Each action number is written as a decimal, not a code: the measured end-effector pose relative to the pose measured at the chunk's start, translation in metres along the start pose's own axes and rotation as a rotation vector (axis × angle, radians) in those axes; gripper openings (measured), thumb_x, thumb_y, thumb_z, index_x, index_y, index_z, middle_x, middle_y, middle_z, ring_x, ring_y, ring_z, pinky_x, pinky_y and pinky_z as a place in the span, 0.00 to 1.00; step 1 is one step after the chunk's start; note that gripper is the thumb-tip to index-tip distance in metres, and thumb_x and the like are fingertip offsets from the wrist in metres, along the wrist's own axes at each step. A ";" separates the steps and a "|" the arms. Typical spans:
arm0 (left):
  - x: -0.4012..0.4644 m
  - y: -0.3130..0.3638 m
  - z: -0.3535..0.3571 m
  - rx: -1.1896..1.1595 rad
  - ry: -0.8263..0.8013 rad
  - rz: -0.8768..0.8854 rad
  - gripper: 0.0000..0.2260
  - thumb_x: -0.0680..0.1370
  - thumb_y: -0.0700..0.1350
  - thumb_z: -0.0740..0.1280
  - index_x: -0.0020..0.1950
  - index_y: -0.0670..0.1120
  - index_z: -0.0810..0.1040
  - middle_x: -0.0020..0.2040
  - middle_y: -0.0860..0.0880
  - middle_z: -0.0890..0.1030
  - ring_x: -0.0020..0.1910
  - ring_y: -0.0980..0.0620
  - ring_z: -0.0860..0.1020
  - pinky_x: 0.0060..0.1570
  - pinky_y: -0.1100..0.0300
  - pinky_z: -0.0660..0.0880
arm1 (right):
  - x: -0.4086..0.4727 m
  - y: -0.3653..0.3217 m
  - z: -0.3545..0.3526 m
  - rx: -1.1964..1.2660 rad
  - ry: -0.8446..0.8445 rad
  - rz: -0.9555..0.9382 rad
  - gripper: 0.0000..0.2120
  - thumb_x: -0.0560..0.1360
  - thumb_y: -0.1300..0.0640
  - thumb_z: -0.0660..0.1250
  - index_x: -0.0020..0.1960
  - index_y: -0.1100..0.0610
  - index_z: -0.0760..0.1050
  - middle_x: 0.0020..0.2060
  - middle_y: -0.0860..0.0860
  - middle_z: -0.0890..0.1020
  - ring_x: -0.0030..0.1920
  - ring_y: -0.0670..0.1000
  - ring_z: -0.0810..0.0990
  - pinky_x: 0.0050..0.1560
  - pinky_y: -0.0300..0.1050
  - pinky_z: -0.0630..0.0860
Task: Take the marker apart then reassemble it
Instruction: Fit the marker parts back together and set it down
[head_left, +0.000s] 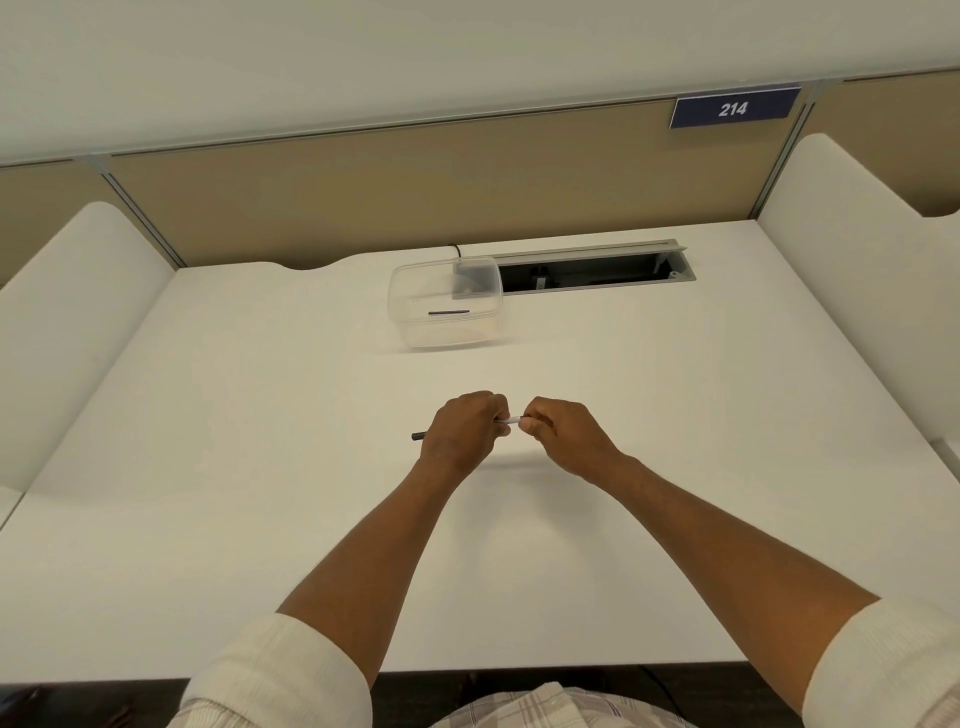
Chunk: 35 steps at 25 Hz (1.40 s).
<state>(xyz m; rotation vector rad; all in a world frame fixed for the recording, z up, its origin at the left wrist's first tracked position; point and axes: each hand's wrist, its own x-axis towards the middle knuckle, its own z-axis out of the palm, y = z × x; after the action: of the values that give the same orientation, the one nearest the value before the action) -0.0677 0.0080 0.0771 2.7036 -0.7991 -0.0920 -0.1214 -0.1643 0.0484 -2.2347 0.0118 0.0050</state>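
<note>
The left hand (464, 432) is closed around the marker (511, 420), with the fingers curled over the barrel so that most of it is hidden. The dark end of the marker comes out on the left side of this hand, and a short white part shows in the gap between the two hands. The right hand (562, 432) is closed too; its thumb and fingers pinch the right end of that white part (what exactly they hold there, a cap or a plug, I cannot tell). Both hands are above the white table (260, 467), and the marker lies about level, from left to right.

I give the places from the clear plastic container (445, 301). The hands and the marker are in front of it, nearer to the person, well apart from it and a little to its right. The container stands on the table, and a thin dark stick-shaped thing (449, 313) shows through its front wall. Just to the right of the container, touching its back corner, is the grey cable slot (597, 270) in the table, with its lid open. Behind the container stands the beige partition (363, 208), and far to the right on it is a blue sign (734, 108) with the number 214. Both forearms are bare, and the light sleeves (280, 670) are rolled up.
</note>
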 end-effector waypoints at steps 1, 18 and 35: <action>0.000 0.000 -0.001 -0.007 -0.001 0.002 0.04 0.76 0.44 0.69 0.44 0.45 0.77 0.40 0.48 0.80 0.39 0.46 0.76 0.35 0.57 0.67 | 0.001 0.001 0.000 -0.043 0.001 -0.027 0.10 0.79 0.54 0.64 0.41 0.57 0.74 0.30 0.48 0.74 0.33 0.50 0.70 0.36 0.48 0.68; -0.003 0.003 -0.002 0.023 0.018 0.092 0.05 0.77 0.40 0.68 0.43 0.45 0.74 0.40 0.48 0.78 0.38 0.46 0.75 0.34 0.55 0.68 | 0.000 -0.022 0.002 0.210 -0.043 0.296 0.23 0.82 0.48 0.58 0.31 0.57 0.70 0.23 0.47 0.72 0.26 0.49 0.68 0.32 0.41 0.66; -0.009 0.000 0.004 -0.004 0.017 0.037 0.04 0.76 0.43 0.69 0.45 0.45 0.75 0.40 0.48 0.78 0.38 0.46 0.75 0.34 0.56 0.68 | -0.001 -0.010 -0.008 -0.273 -0.010 -0.051 0.07 0.77 0.50 0.64 0.42 0.51 0.74 0.36 0.47 0.77 0.39 0.50 0.74 0.40 0.48 0.72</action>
<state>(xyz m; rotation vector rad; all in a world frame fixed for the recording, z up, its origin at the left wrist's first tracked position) -0.0760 0.0115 0.0733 2.6810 -0.8430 -0.0625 -0.1225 -0.1643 0.0606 -2.5067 -0.0543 -0.0105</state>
